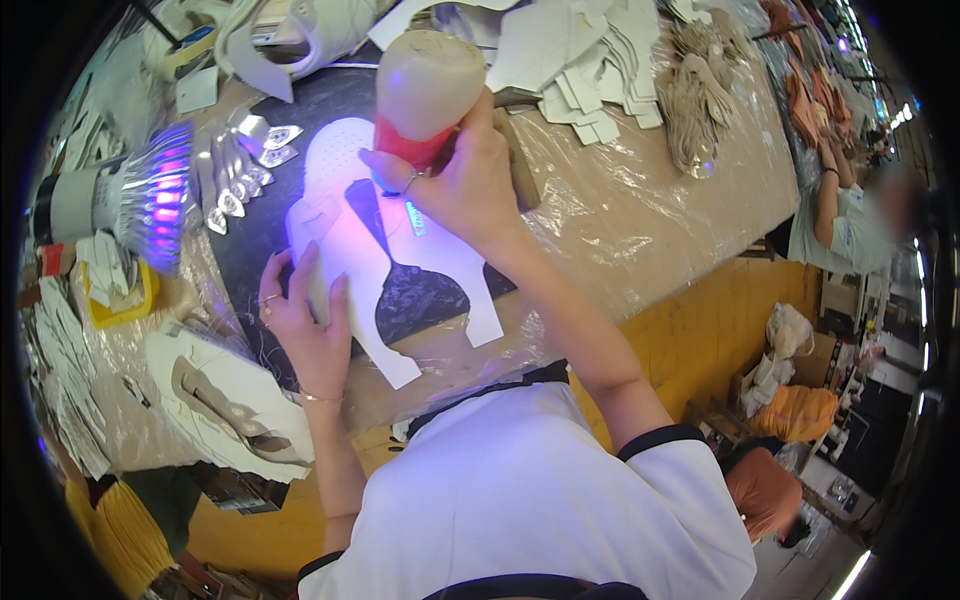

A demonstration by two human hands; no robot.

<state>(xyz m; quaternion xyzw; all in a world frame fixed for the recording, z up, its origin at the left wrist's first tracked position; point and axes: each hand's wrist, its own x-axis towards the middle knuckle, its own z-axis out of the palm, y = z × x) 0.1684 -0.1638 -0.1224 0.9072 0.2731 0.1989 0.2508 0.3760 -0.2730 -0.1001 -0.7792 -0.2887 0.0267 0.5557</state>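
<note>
From here, the perforated white shoe upper [350, 255] lies on a dark mat [425, 298] by the tabletop's [620, 220] near edge, beside the wearer. The left hand [312, 325], fingers spread, rests along its left side; the right [462, 190] wraps around an upended squeeze bottle [428, 85]. I'd judge it's glue application; the next move calls for careful squeezing, upper kept flat.

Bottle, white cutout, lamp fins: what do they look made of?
Bottle: likely plastic, semi-gloss; translucent cream body above a red part.
White cutout: leather or synthetic, matte; thin, flat, perforated; can't tell which.
Lamp fins: probably metal, shiny, from their bright streaks.
</note>
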